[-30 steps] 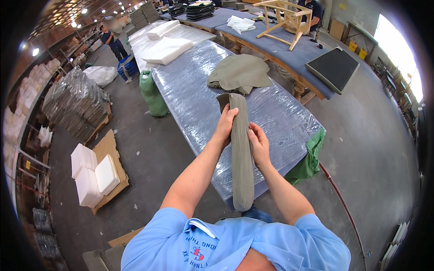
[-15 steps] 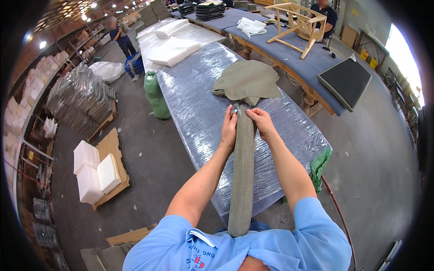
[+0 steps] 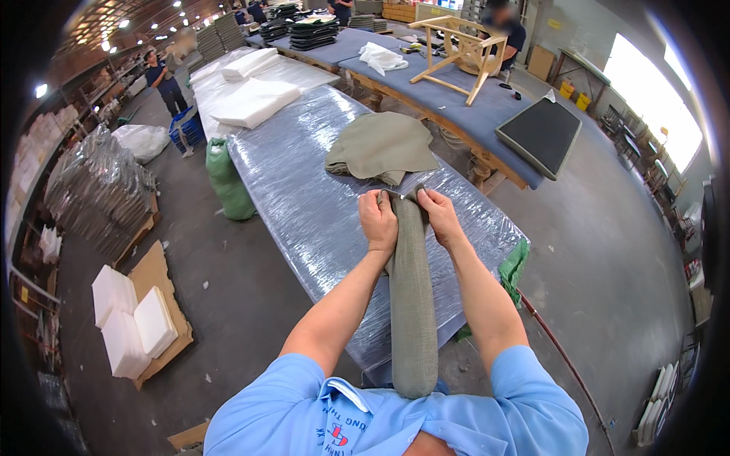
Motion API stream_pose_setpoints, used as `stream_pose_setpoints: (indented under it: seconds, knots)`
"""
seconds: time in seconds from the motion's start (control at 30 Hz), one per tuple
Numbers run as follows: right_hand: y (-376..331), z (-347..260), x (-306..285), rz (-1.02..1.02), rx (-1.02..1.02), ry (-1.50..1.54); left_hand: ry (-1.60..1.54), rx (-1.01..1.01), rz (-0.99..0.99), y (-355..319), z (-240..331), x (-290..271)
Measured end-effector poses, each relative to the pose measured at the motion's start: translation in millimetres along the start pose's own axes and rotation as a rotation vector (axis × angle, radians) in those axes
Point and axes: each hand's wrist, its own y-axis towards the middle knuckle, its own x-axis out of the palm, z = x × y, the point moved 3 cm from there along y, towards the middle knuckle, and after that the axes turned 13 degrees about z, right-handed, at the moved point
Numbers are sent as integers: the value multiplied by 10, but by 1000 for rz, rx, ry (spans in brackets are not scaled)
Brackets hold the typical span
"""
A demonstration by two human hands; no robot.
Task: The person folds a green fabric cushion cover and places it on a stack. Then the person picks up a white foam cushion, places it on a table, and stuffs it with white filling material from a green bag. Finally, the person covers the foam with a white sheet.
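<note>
A long olive-green bolster cushion point(image 3: 413, 304) in a woven fabric cover runs from my belly out over the plastic-wrapped table point(image 3: 293, 190). At its far end, my left hand point(image 3: 378, 226) has its fingers closed on the left edge of the cover. On the opposite side my right hand point(image 3: 441, 218) pinches the right edge between thumb and fingers. Between the two hands the cover's end spreads apart, with a small whitish spot showing. Just beyond them lies a pile of olive fabric pieces point(image 3: 384, 144), flat on the table.
White foam slabs point(image 3: 258, 102) cover the table's far end. A green sack point(image 3: 226, 182) stands against its left side. To the right, a blue-topped bench point(image 3: 395, 72) carries a wooden chair frame point(image 3: 456, 57) and a black-bottomed cushion point(image 3: 538, 137). Several people work farther off.
The surroundings have shifted left in the picture. My left fingers, formerly stretched along the bolster, now curl around the cover's edge, and the cover's end is drawn wider apart.
</note>
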Motion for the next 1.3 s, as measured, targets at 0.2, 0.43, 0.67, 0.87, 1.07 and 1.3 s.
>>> stream_pose_setpoints:
  seconds: [0.2,0.43,0.67,0.87,1.07,1.3]
  knots:
    - [18,92,185,190,-117,315,-39,-2,-49,137,-52,-27]
    - [92,-38,330,-109,107,147,-15,-46,-102,158,-98,-10]
    - [60,135,361,15,227,204,-120,-111,-149,304,-228,105]
    - [16,143,370,93,149,93,-106,-87,-203,434,-129,329]
    - [-15,152,294,188,23,65,14,33,-337,532,-113,489]
    - [-72,160,318,225,-28,24,60,163,-371,551,-187,595]
